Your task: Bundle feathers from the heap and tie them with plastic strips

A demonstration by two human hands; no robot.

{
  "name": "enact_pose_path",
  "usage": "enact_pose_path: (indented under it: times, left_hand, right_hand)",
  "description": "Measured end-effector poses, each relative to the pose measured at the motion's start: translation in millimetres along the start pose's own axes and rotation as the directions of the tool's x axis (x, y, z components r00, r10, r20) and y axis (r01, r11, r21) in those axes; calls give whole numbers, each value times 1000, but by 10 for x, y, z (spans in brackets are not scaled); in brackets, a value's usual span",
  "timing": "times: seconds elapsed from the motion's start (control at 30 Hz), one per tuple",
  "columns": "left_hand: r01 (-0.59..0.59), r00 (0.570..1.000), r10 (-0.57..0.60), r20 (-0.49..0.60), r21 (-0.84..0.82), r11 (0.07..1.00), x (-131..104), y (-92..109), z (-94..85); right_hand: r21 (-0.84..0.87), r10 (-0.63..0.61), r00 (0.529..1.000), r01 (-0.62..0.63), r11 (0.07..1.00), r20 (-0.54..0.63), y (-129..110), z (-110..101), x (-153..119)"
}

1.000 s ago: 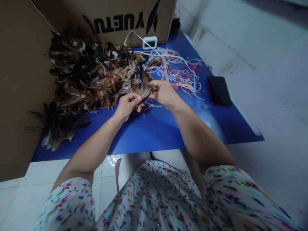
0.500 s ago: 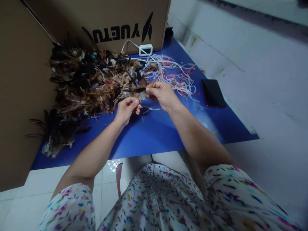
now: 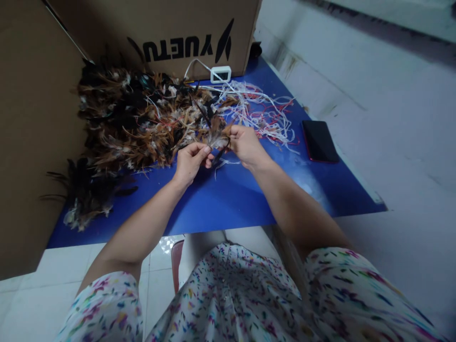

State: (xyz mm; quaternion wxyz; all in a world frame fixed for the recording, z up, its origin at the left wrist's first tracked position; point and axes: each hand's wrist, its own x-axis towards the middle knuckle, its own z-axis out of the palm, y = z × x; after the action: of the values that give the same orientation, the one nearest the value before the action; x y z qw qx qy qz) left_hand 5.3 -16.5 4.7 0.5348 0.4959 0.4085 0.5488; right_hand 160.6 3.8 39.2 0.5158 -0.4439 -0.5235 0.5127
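Head view, fingers (image 3: pixel 206 150) pinching feather bunch (image 3: pixel 218 135)

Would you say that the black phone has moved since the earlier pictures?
No, the black phone lies in the same spot by the right edge of the blue table.

Bare blue tabletop (image 3: pixel 221 204) before the feathers (image 3: pixel 142 128)

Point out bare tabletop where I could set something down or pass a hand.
The widest patch of table lies between the left forearm and right forearm, along the near edge. Another separates the right forearm from the phone. A small one shows beyond the tangled strips, beside the box. The feather heap crowds the left, the strips beyond the right hand.
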Motion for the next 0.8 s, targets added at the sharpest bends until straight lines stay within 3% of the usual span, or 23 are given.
enact_pose_path:
  times: [0.4, 0.8]
  left_hand:
    - [32, 999, -32, -7, 41, 999, -1, 14, 5]
    - [-12, 1000, 12, -10, 62, 998, 38, -56, -43]
  right_hand:
    - [-44, -10, 999, 12, 999, 45, -14, 8, -25]
    - [-45, 35, 999, -34, 998, 28, -30, 33, -38]
